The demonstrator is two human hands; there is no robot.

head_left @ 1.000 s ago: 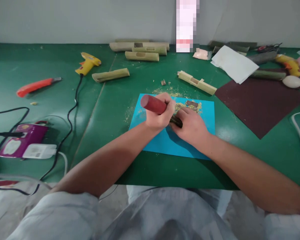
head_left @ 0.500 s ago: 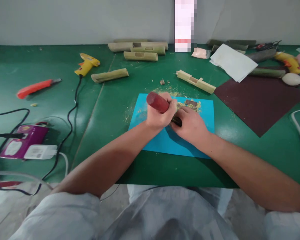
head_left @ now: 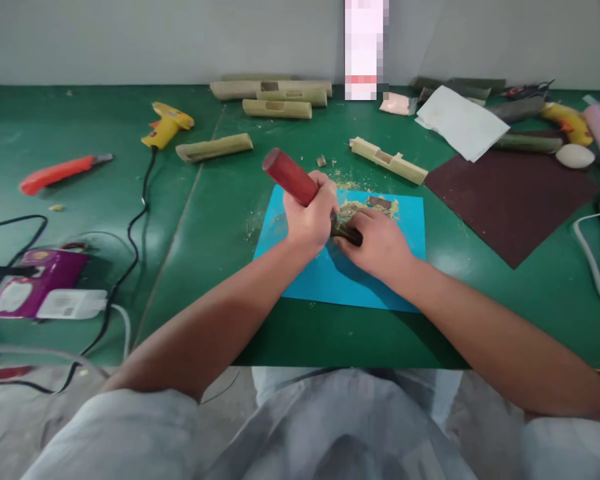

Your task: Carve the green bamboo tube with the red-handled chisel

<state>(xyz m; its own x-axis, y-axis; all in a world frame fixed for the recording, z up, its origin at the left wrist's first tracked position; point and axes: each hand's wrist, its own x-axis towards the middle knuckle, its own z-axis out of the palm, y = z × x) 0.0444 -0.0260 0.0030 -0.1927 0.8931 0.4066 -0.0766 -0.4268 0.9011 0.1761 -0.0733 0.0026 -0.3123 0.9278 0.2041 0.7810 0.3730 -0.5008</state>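
Note:
My left hand (head_left: 310, 210) is wrapped round the thick red handle (head_left: 290, 177) of a tool, which slants up to the left; its working end is hidden. My right hand (head_left: 377, 240) grips a short dark green bamboo piece (head_left: 347, 231), with the fingers over it. Both hands are close together above a blue sheet (head_left: 350, 287) on the table. Pale shavings and a flat brown sanding piece (head_left: 379, 202) lie on the sheet just beyond my right hand.
Cut bamboo tubes (head_left: 277, 109) lie at the back and another (head_left: 387, 160) behind the sheet. Left are a yellow glue gun (head_left: 166, 127), an orange cutter (head_left: 60, 175) and a purple box (head_left: 43, 283) with cables. Right lie dark sandpaper (head_left: 510, 207) and white paper (head_left: 460, 123).
My left hand and the red handle have shifted left, and the handle leans further left, showing more of its length. More of the bamboo piece shows; my right hand keeps its grip.

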